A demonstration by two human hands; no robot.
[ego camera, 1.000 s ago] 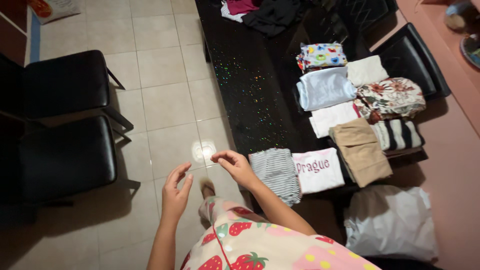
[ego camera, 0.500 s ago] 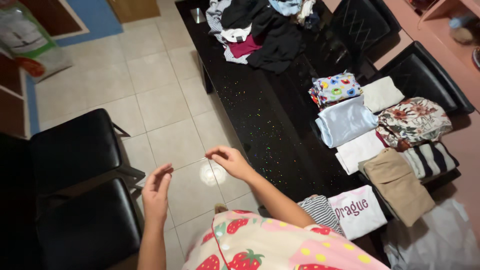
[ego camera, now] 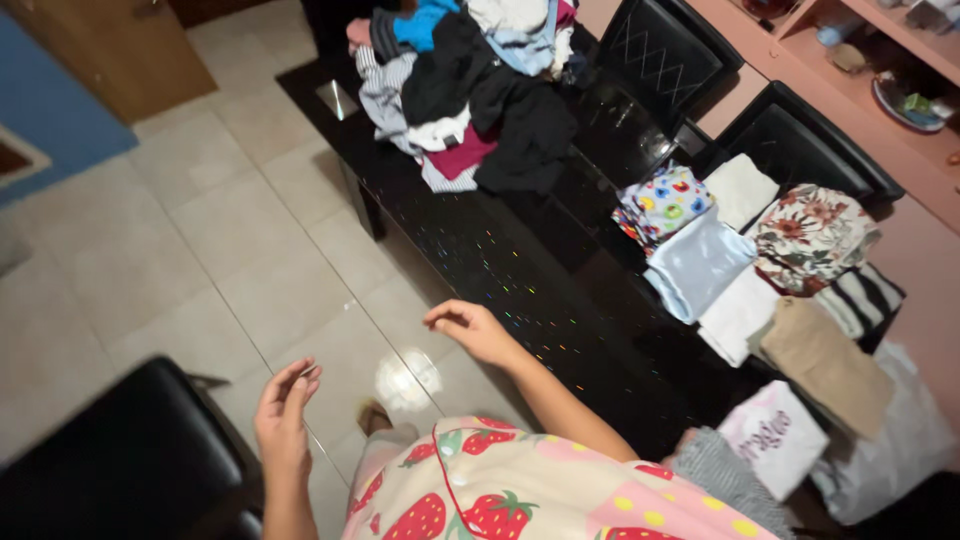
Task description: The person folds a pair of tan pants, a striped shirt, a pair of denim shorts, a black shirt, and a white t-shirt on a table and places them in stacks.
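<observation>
My left hand (ego camera: pixel 283 419) is raised over the tiled floor, fingers loosely apart, holding nothing. My right hand (ego camera: pixel 472 330) hovers at the near edge of the black glittery table (ego camera: pixel 500 260), fingers curled and empty. A heap of unfolded clothes (ego camera: pixel 465 85) lies at the table's far end. Folded items lie on the right side: a colourful printed piece (ego camera: pixel 665 205), a pale blue one (ego camera: pixel 700 262), a floral one (ego camera: pixel 812 235), a tan one (ego camera: pixel 825 365) and a white printed shirt (ego camera: pixel 775 438). I wear a strawberry-print top (ego camera: pixel 500 495).
A black chair seat (ego camera: pixel 120 465) stands at my lower left. Two black chairs (ego camera: pixel 800 140) line the table's far side by a pink shelf unit (ego camera: pixel 880 60). A white bag (ego camera: pixel 900 450) lies at the right. A wooden cabinet (ego camera: pixel 110 45) is at the top left.
The view has swung up and left, bringing the heap of unfolded clothes fully into sight. Both hands stay empty; the left hand sits lower and farther from the right.
</observation>
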